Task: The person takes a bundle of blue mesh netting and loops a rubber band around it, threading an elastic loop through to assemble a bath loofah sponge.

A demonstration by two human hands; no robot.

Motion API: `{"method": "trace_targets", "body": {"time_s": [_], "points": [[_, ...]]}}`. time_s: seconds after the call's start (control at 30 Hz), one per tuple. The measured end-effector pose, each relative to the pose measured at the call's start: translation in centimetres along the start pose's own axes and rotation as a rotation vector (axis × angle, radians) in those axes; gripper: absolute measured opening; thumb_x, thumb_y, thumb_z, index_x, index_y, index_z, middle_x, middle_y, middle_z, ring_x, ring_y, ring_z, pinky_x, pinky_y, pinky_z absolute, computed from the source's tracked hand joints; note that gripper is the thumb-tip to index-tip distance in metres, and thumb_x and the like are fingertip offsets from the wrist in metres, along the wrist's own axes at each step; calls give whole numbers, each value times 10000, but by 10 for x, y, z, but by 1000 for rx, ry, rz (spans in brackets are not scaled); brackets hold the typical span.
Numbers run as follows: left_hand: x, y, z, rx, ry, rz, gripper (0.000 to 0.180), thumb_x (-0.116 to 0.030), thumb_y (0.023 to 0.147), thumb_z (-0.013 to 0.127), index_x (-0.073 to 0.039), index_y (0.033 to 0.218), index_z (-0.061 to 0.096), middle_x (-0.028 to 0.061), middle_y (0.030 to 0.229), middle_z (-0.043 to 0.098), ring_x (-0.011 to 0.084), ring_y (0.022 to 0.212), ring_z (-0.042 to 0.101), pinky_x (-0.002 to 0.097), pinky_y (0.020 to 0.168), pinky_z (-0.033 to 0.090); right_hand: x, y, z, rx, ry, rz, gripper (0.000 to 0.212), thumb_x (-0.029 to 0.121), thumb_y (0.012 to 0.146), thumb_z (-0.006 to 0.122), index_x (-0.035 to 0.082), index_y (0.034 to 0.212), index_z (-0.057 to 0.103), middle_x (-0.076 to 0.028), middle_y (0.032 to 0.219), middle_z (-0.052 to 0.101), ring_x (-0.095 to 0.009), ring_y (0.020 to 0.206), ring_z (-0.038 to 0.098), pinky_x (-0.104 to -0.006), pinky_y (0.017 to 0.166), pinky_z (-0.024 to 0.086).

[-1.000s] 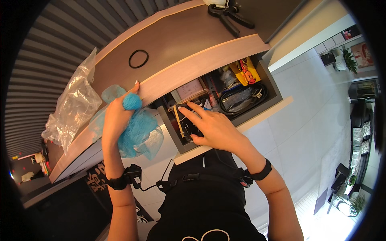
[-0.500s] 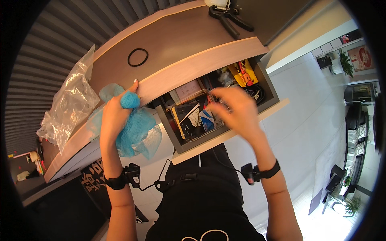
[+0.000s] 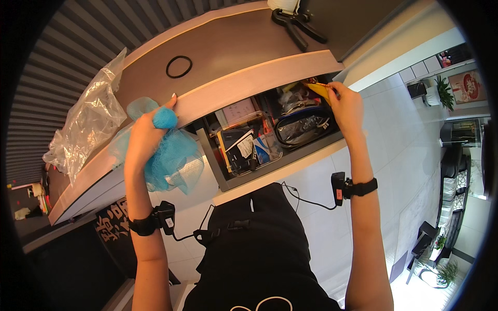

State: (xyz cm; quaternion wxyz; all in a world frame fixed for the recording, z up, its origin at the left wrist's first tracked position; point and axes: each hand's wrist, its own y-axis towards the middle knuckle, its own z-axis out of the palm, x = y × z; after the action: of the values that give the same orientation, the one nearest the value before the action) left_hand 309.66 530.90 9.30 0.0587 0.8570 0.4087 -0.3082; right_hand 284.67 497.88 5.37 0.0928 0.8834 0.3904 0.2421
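Note:
My left hand (image 3: pixel 144 132) is closed round a bundle of blue mesh netting (image 3: pixel 174 158), which bulges over the top and hangs down beside the wrist. It rests at the counter's front edge. At the far right of the open drawer (image 3: pixel 246 180), my right hand (image 3: pixel 345 106) pinches the end of a yellow packet (image 3: pixel 319 91), tilted up out of the drawer. Below that packet lies a dark-edged clear pouch (image 3: pixel 302 127). A clear box (image 3: pixel 246 145) with cards and small items fills the drawer's left side.
On the counter (image 3: pixel 223 52) lie a black ring-shaped band (image 3: pixel 179 66) and a black hand grip exerciser (image 3: pixel 298 30) at the back right. A crumpled clear plastic bag (image 3: pixel 91 124) leans at the left. The drawer juts out over the floor in front of my body.
My right hand has moved right from above the drawer's middle and taken hold of the yellow packet, lifting and tilting it. The left hand still grips the mesh.

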Motion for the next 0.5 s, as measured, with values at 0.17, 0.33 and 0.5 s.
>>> {"method": "trace_targets", "body": {"time_s": [0.17,0.33,0.5], "points": [[4,0,2,11,-83,-15,534,-110,779,572,-276,1285,540,123,748,591,176,688,566,303,725,456,-4,10,-4,13,118,45,140,150,810,625,47,896,664,-184,730,631,-366,689,613,-416,620,481],[5,0,1,9,-133,28,517,-119,801,591,-262,1294,533,61,726,528,106,680,475,268,696,435,-8,22,-12,100,188,-67,132,131,792,620,24,853,668,-189,724,624,-361,675,609,-414,631,479],[1,0,-2,39,-209,-33,500,-93,819,597,-212,1299,530,-1,733,508,71,685,428,232,668,418,-14,32,-13,84,116,-233,122,112,786,616,9,841,653,-180,723,630,-334,677,620,-391,632,481]]}}
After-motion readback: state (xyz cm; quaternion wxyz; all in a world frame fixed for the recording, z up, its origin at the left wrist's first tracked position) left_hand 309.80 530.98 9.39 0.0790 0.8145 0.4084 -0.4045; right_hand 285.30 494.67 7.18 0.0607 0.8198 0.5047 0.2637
